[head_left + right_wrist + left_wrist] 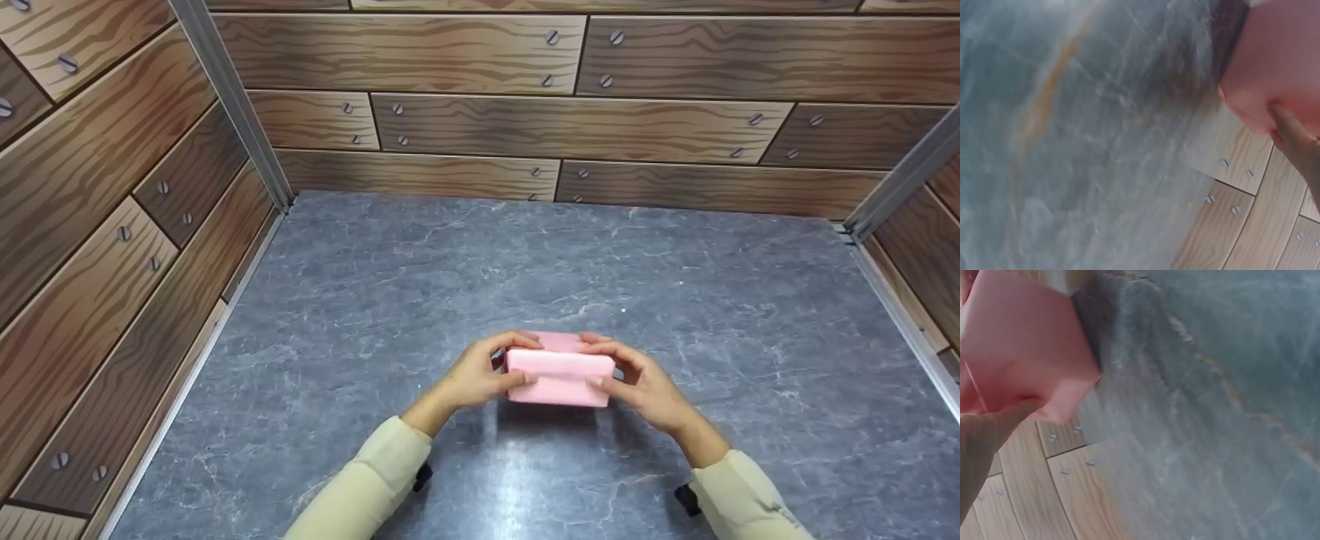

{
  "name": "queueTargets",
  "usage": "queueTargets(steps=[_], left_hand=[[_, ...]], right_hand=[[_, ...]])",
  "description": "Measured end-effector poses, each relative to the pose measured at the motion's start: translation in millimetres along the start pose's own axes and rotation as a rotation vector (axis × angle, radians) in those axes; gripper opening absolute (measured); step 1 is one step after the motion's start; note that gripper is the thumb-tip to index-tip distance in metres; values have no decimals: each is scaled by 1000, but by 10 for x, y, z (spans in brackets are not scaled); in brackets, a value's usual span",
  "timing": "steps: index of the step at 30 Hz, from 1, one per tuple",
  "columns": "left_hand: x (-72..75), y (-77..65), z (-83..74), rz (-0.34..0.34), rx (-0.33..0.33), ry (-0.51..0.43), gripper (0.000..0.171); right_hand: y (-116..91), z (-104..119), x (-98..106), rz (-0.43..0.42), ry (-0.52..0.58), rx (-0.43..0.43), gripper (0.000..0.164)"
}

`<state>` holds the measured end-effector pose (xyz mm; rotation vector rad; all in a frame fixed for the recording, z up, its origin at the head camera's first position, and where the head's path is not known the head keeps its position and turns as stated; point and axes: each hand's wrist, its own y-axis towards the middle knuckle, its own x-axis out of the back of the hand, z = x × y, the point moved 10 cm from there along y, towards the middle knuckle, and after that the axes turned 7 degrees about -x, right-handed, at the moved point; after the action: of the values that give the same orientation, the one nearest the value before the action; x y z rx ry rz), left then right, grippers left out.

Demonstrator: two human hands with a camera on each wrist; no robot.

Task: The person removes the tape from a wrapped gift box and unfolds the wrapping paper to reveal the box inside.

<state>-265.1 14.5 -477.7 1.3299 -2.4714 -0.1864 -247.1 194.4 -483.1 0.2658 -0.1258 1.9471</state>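
A pink box, with a paler pink strip along its upper front edge, is held between both hands near the front middle of the table. My left hand grips its left end, thumb on the front face and fingers over the top. At the other end, my right hand grips it the same way. In the left wrist view the left thumb presses into the smooth side of the pink box. The right wrist view has the right thumb pressing on the pink box too. The far side is mostly hidden.
The grey marbled tabletop spreads around the hands. Wood-patterned panels stand at the back and on both sides, joined by metal corner posts.
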Motion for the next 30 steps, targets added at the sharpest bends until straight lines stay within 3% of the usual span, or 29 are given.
queueTargets(steps=[5,8,12,17,23,30], left_hand=[[-30,-11,-34,16,-16,55,33],[-80,-27,-69,41,-42,201,30],[-163,-57,-104,72,-72,427,33],[-275,-93,-102,133,-81,575,35],[-327,-134,-35,181,-101,646,32],[-297,-163,-8,187,-106,631,30]], right_hand=[[-13,-19,0,17,25,7,32],[-20,-29,-24,40,21,-7,27],[-20,-14,-75,51,-84,3,19],[-38,-35,-165,45,-230,38,23],[-80,-62,-192,-16,-380,88,26],[-76,-44,-202,-8,-407,100,26]])
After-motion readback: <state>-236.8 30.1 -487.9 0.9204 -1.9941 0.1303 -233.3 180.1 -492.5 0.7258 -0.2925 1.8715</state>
